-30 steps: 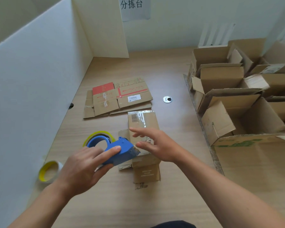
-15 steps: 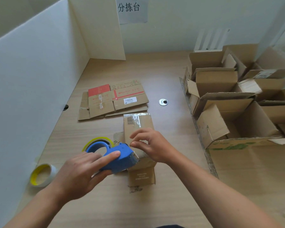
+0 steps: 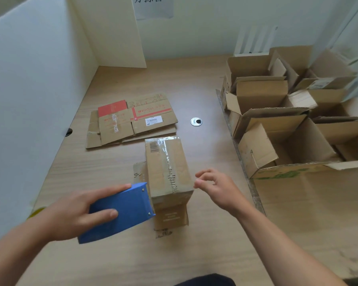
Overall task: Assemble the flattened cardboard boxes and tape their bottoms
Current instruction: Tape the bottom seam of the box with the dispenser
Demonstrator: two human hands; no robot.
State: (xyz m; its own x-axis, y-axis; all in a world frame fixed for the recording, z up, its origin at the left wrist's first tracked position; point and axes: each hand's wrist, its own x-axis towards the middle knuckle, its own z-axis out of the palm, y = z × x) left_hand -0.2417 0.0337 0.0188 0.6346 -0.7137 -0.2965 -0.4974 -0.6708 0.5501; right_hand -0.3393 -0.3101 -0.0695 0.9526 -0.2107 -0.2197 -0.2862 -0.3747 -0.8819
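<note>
Cardboard box [image 3: 166,168], just one, glossy taped seam; left hand [image 3: 70,213] grips the blue wedge-shaped dispenser [image 3: 124,209], right hand [image 3: 217,186] loose, empty

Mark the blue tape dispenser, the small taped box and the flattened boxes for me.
blue tape dispenser [image 3: 132,207]: head view, on its flat blue side.
small taped box [image 3: 163,166]: head view, on its taped top face.
flattened cardboard boxes [image 3: 149,129]: head view, on the brown panel below the white label.
</note>
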